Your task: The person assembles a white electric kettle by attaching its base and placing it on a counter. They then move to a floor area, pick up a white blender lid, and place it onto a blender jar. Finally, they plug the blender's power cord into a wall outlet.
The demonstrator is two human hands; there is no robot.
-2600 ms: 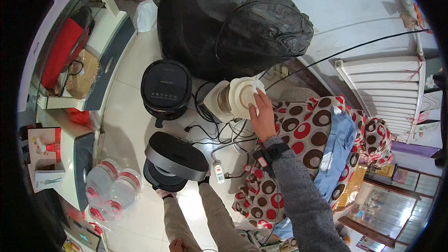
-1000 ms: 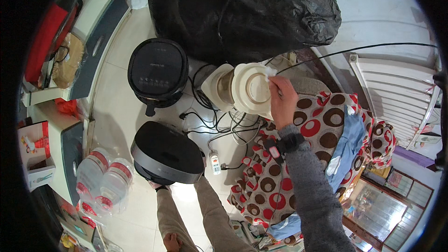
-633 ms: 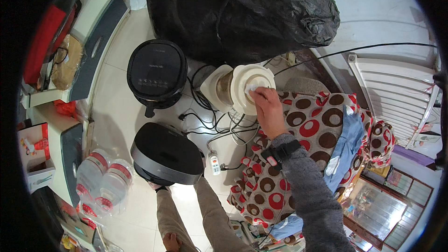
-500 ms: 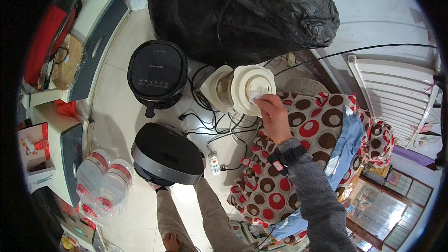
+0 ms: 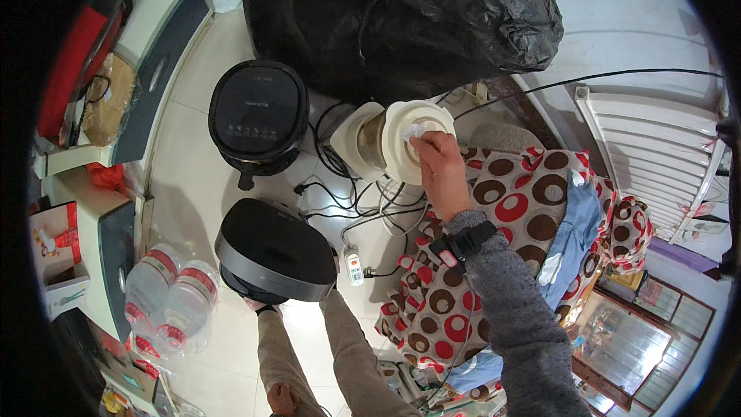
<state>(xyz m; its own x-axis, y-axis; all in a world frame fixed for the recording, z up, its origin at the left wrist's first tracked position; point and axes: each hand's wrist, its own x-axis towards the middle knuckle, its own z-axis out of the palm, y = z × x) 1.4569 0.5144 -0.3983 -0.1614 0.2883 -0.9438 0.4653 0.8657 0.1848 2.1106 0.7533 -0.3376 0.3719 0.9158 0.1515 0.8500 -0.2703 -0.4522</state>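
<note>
My right hand (image 5: 440, 170) is closed in a pinch on a crumpled white tissue (image 5: 417, 130). The fingers press it to the cream lid (image 5: 409, 164) of a cream appliance with a see-through, brownish middle (image 5: 372, 139). That appliance stands on the floor among cables. A dark watch sits on my right wrist. At the lower edge my left hand (image 5: 283, 399) rests on my trouser leg; its fingers are too small and shaded to make out. Left of the cream appliance stands a black air fryer (image 5: 257, 112). Nearer me is a black rounded appliance with a grey band (image 5: 289, 270).
Black cables and a white power strip (image 5: 353, 265) lie on the tiled floor. A big black cover (image 5: 394, 23) bulges at the back. On the right is a dotted cloth (image 5: 440, 301) with blue fabric. Wrapped plastic bottles (image 5: 189, 301) and a white-and-grey cabinet (image 5: 116, 262) stand left.
My right hand has moved slightly up and left across the lid with the tissue. My left hand stays on the leg. The view has shifted a little.
</note>
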